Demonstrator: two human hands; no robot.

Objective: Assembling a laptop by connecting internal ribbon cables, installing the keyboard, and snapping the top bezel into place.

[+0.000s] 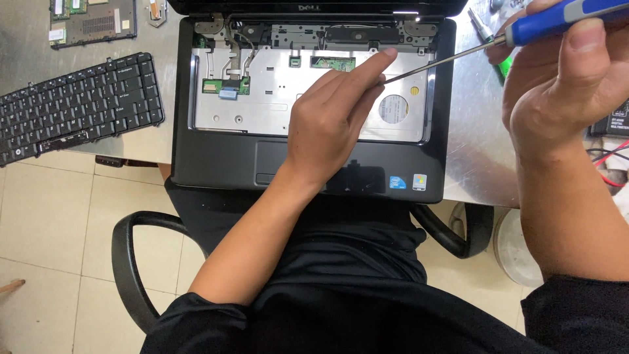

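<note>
Screwdriver [458, 56] tip beside left hand [331, 124] fingertips (touching).

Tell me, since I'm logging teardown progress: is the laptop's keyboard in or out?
Out. The keyboard lies detached on the table left of the laptop, whose bare metal tray shows.

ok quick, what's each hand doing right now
Left hand: holds nothing, index finger stretched out beside the screwdriver shaft over the opened laptop.
Right hand: closed on the blue-handled screwdriver.
</note>
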